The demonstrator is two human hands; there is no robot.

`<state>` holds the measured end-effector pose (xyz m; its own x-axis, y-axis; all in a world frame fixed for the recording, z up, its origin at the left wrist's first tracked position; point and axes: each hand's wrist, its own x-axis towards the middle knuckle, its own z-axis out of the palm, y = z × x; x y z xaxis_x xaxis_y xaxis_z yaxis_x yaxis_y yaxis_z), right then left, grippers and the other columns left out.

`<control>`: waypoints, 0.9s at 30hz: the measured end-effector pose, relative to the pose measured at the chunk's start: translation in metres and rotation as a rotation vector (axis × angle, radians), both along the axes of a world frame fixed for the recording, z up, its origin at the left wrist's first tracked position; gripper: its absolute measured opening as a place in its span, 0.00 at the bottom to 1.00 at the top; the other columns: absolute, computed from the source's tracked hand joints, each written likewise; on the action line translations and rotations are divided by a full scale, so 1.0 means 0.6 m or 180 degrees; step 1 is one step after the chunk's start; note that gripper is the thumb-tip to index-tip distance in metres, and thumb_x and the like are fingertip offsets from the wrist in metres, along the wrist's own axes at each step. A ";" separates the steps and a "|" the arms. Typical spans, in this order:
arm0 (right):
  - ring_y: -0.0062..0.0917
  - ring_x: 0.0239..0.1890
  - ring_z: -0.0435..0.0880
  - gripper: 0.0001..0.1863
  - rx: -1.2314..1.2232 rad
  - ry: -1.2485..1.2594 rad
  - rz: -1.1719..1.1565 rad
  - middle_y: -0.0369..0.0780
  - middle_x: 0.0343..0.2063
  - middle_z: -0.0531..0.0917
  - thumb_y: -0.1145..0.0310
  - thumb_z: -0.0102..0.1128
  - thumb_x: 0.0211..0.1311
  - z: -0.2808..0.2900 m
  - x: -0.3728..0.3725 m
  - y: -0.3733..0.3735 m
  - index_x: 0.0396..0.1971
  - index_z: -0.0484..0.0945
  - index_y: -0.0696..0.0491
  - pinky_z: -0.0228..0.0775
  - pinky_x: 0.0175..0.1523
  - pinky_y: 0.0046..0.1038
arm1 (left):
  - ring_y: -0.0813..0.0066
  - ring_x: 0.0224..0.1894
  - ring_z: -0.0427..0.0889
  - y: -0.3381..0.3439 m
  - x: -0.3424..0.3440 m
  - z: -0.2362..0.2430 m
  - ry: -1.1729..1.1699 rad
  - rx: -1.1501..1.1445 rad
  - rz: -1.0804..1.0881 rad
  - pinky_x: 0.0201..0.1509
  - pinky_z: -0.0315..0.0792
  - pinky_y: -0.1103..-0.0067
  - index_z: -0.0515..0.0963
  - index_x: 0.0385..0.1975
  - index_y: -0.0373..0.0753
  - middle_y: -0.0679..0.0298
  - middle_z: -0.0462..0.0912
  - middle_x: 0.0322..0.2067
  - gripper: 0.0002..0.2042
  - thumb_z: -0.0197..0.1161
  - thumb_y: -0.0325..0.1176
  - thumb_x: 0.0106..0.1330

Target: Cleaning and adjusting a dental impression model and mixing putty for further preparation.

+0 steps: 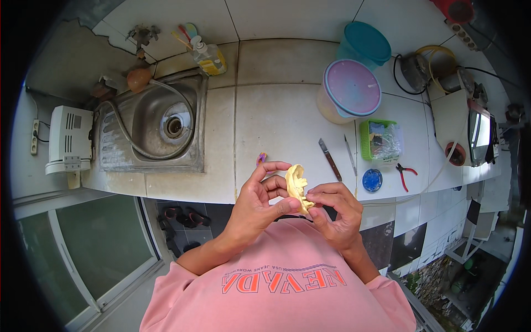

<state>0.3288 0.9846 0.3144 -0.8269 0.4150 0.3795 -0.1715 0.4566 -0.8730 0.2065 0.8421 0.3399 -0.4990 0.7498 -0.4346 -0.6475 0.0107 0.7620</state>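
Observation:
Both hands hold a pale yellow, irregularly moulded piece (296,182) with raised lumpy parts, above the counter's front edge. My left hand (260,199) grips it from the left, thumb along its lower part. My right hand (337,216) pinches its lower right side between thumb and fingers. Just beyond my left fingertips lies a small purple and orange item (262,157), partly hidden. To the right on the white tiled counter (276,110) lie a wooden-handled knife (331,160), a thin pointed metal tool (349,155), a blue round container (372,180) and red-handled pliers (405,176).
A steel sink (149,166) with a hose and a pump bottle (207,58) are left, beside a white appliance (69,138). Lidded tubs (351,88), a green basket (366,138) and corded machinery (415,72) stand right. Shoes (188,217) lie on the floor below.

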 end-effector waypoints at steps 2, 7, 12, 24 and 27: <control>0.25 0.31 0.83 0.09 0.0002 -0.0008 0.0011 0.43 0.33 0.84 0.72 0.68 0.55 0.000 0.000 -0.001 0.36 0.84 0.58 0.78 0.33 0.22 | 0.79 0.41 0.78 -0.001 0.000 -0.001 0.0008 0.0000 0.0001 0.47 0.78 0.82 0.63 0.58 0.35 0.64 0.77 0.36 0.30 0.70 0.24 0.58; 0.25 0.31 0.83 0.09 -0.0006 -0.0031 0.0032 0.43 0.33 0.84 0.73 0.67 0.55 0.001 0.001 -0.001 0.36 0.84 0.58 0.78 0.33 0.22 | 0.79 0.41 0.78 -0.002 0.001 -0.004 0.0060 0.0021 -0.0016 0.47 0.79 0.82 0.63 0.58 0.34 0.63 0.77 0.36 0.30 0.70 0.24 0.58; 0.25 0.30 0.84 0.08 0.0013 -0.0087 0.0061 0.43 0.33 0.84 0.75 0.67 0.54 0.001 0.001 -0.001 0.35 0.83 0.59 0.78 0.33 0.22 | 0.78 0.42 0.79 0.000 0.001 0.000 0.0092 -0.0022 -0.0030 0.48 0.80 0.81 0.62 0.58 0.33 0.62 0.77 0.37 0.29 0.70 0.25 0.58; 0.28 0.30 0.83 0.08 0.0095 -0.0878 -0.0216 0.42 0.32 0.82 0.79 0.66 0.52 -0.100 -0.006 -0.004 0.34 0.81 0.58 0.77 0.32 0.24 | 0.67 0.52 0.79 0.003 0.003 -0.123 0.1332 -0.0681 -0.1085 0.53 0.77 0.74 0.58 0.68 0.37 0.52 0.76 0.54 0.30 0.61 0.34 0.68; 0.30 0.30 0.83 0.06 0.0235 -0.1133 -0.0266 0.41 0.30 0.80 0.78 0.64 0.53 -0.166 -0.010 0.005 0.32 0.80 0.58 0.76 0.32 0.26 | 0.62 0.50 0.80 -0.009 0.011 -0.158 0.2162 -0.1058 -0.1255 0.51 0.75 0.71 0.63 0.66 0.39 0.51 0.76 0.54 0.29 0.62 0.36 0.66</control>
<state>0.3227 0.9878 0.2148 -0.8769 0.4689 0.1057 0.1774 0.5202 -0.8354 0.2131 0.8369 0.2448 -0.4603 0.8098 -0.3638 0.0468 0.4313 0.9010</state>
